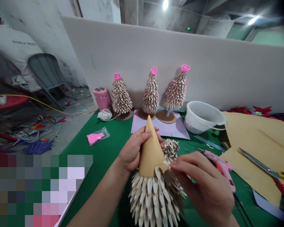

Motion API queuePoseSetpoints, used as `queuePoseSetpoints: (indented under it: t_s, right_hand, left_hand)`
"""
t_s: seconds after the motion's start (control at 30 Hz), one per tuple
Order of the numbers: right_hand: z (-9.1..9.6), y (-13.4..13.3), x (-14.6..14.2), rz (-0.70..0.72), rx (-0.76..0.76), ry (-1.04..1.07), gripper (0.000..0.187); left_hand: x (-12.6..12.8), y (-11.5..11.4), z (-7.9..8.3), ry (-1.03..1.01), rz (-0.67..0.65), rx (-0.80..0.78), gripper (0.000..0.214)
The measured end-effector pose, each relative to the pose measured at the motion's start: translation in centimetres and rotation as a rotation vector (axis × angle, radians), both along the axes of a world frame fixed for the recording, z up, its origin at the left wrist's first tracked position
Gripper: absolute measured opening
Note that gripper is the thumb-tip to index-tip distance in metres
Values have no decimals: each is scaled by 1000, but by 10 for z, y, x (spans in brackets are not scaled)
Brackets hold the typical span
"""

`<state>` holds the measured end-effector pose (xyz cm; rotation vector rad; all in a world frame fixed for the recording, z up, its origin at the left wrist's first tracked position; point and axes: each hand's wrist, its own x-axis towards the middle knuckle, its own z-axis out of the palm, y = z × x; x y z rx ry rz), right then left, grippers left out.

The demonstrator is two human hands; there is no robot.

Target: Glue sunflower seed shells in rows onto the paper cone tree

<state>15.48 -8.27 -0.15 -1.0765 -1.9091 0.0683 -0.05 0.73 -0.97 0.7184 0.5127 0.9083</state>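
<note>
Holding one cone (150, 156) between my hands: my left hand (133, 146) gripping its bare upper part, seemingly sparing the attached husks (153, 197); right hand (204, 183) pinching, at its right side; glue gun (223, 168), farther right; husk pile (171, 148), just beyond, apparently for easy reach; one pinched pale husk (166, 163).

a craft workshop (glue gun (225, 169), scissors (257, 161), scraps (39, 147) on the floor (77, 121))

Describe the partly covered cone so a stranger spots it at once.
Start at the white board behind the green table, with three trees standing before it. Come forward from them to the left hand, wrapped around a cone. Unlike those trees, each with a pink topper, this cone has a bare tan upper part, with pale petal-like pieces only lower down.
</note>
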Motion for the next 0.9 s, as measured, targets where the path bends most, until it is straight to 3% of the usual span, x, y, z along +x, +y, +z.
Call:
queuePoseSetpoints:
  t_s: [0.2, 0.63, 0.9]
  right_hand:
    - [1, 1, -1, 21, 117, -112, 17]
    - [-2, -1, -1, 101, 38, -146, 18]
    - [2, -1, -1, 62, 8, -202, 14]
  left_hand:
    - [-1, 1, -1, -4, -2, 24, 21]
    - [-1, 0, 1, -17, 0, 21, 21]
    - [-2, 0, 1, -23, -12, 24, 20]
